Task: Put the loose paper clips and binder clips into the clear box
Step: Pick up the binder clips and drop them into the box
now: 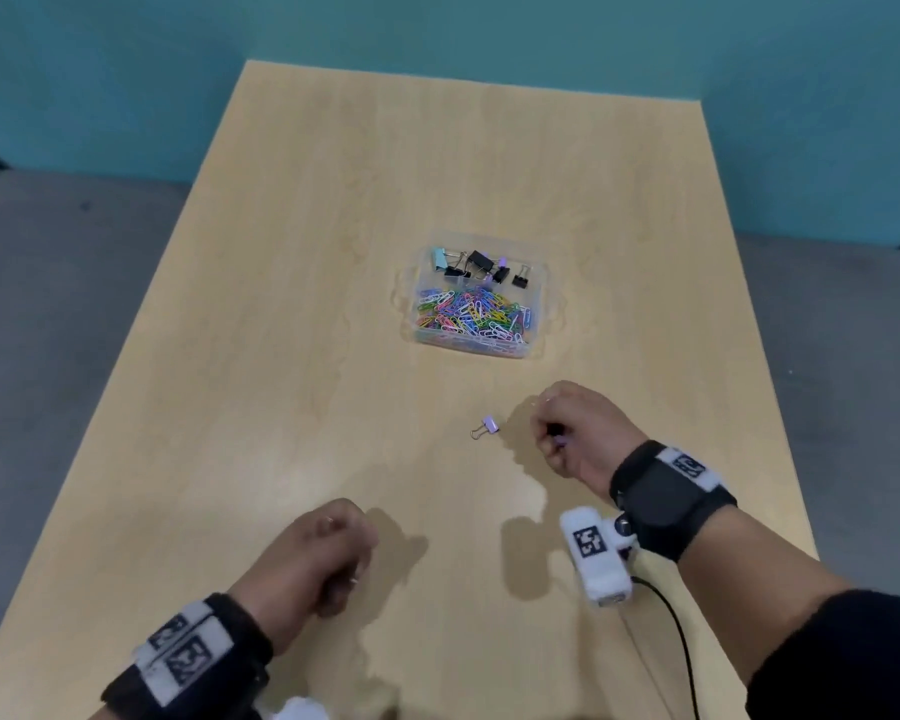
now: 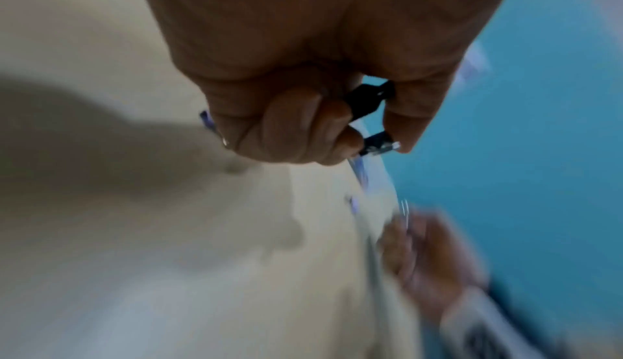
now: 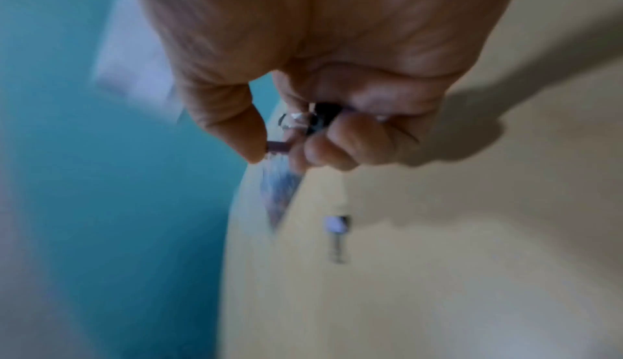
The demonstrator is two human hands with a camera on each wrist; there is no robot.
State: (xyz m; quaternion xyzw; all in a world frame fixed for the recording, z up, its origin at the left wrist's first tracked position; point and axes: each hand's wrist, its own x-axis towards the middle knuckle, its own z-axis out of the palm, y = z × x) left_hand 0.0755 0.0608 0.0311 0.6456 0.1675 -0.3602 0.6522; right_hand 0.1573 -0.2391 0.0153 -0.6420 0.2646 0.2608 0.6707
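One lilac binder clip (image 1: 490,425) loose on tabletop (image 1: 281,356), near of clear box (image 1: 539,304). Left hand (image 1: 315,556) fingers grip black clips (image 2: 371,95); right hand (image 1: 575,431) fingers likewise, counts unclear.

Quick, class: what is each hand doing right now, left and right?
Left hand: curled round small black binder clips.
Right hand: curled round a small black binder clip, with a purple piece pinched at the thumb.
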